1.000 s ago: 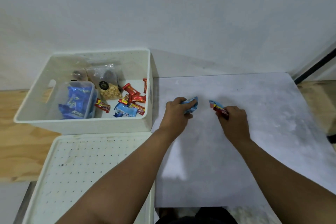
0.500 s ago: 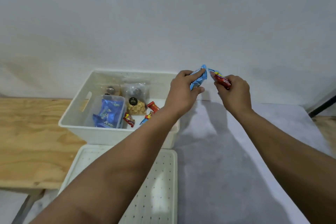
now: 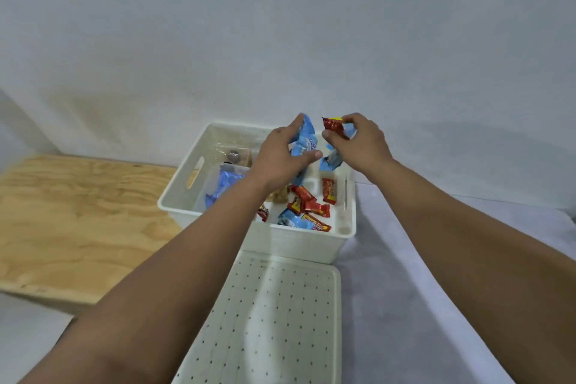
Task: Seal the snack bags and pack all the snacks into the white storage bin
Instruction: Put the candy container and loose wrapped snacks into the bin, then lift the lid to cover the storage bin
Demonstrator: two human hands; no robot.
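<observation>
The white storage bin [image 3: 299,240] stands against the wall and holds several red and blue wrapped snacks [image 3: 307,203], a clear bag of blue packets [image 3: 223,185] and a clear bag of nuts [image 3: 238,156]. Both hands hover over the bin. My left hand [image 3: 282,157] grips a light blue snack packet [image 3: 305,142]. My right hand [image 3: 358,142] pinches a red snack packet [image 3: 333,125] together with a blue one; another blue packet [image 3: 330,162] hangs just below it.
The bin's white perforated lid [image 3: 274,321] lies flat in front of the bin. A plywood board [image 3: 78,227] lies to the left, a grey table surface [image 3: 420,274] to the right. A plain white wall stands close behind the bin.
Both hands lifted the packets off the grey surface and carried them left until they hang over the bin. The view has swung left, so the bin sits near the middle.
</observation>
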